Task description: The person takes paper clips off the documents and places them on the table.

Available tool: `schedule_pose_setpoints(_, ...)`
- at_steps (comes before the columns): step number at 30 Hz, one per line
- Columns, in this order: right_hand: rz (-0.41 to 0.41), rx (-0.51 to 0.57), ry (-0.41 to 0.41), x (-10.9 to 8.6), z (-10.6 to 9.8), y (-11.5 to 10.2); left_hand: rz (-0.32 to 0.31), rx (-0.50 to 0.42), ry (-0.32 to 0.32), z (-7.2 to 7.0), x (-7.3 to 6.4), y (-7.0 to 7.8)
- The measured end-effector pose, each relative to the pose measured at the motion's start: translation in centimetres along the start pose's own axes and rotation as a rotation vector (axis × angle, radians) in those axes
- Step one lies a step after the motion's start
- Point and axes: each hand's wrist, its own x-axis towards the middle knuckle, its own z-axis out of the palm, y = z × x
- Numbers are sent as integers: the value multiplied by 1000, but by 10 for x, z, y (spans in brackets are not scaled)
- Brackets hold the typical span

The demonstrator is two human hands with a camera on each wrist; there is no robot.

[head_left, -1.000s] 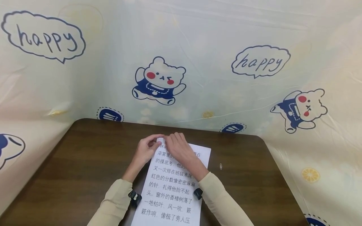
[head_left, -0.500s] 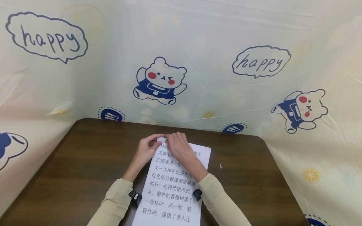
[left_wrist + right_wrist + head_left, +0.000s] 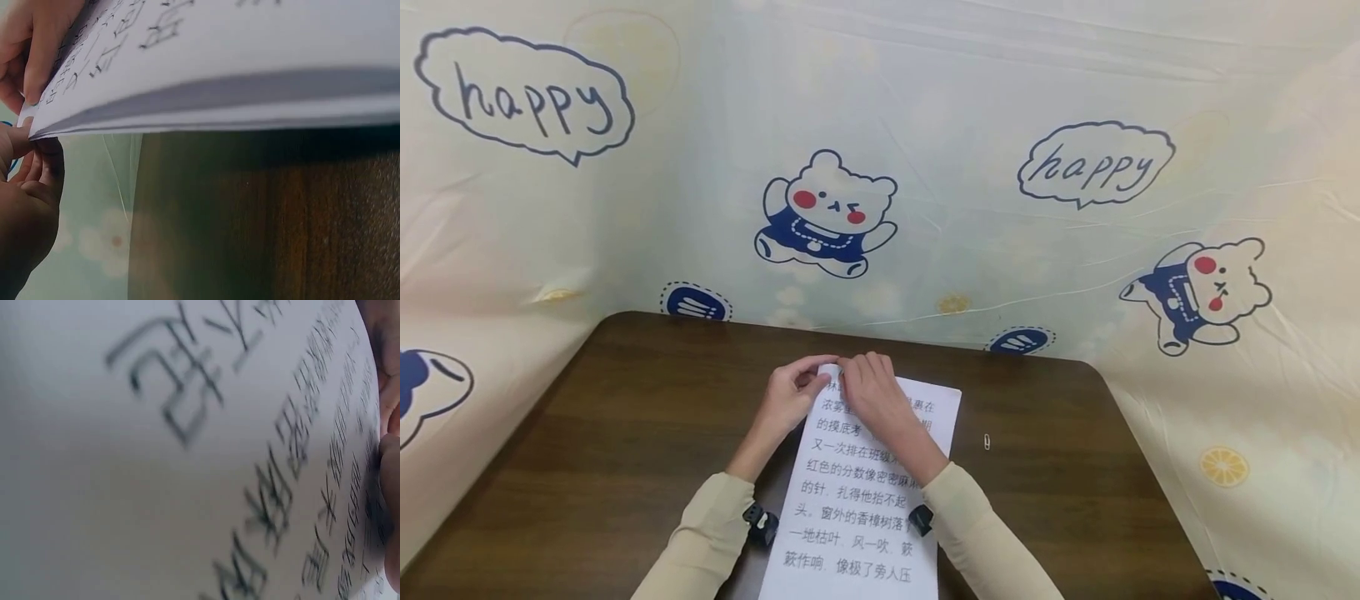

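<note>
Sheets of white paper (image 3: pixel 857 500), stacked and printed with Chinese characters, extend from mid-table toward the person. My left hand (image 3: pixel 785 400) pinches their top left corner, thumb in front. The sheets' layered edge bows slightly in the left wrist view, where the left hand (image 3: pixel 28 212) grips the corner. Beside it, my right hand (image 3: pixel 880 398) has its fingers bent over the top edge and seems to pinch the paper; whether something small sits in its fingertips is hidden. The right wrist view is mostly printed paper (image 3: pixel 156 500), with fingers (image 3: pixel 390 487) at the right edge.
One loose paper clip (image 3: pixel 987 442) lies on the brown wooden table (image 3: pixel 1045 500), right of the sheets. Patterned cloth (image 3: pixel 955 125) hangs behind and at both sides of the table. Each wrist wears a black device (image 3: pixel 762 527).
The right hand shifts slightly at the top edge, its wrist turning a little. The lower part of the sheets moves slightly right. The left hand keeps its pinch on the corner.
</note>
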Motion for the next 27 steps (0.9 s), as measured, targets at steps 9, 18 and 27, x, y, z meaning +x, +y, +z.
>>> schedule_pose_setpoints(9,9,-55,73,0,7,-2,14,-7,8,0,1,2)
schedule_pose_setpoints(18,-6,-57,59,-3,8,-1,19,2,12,1,1,1)
schedule_pose_setpoints(27,4,107,43,-2,3,8,0,-13,-3,0,1,0)
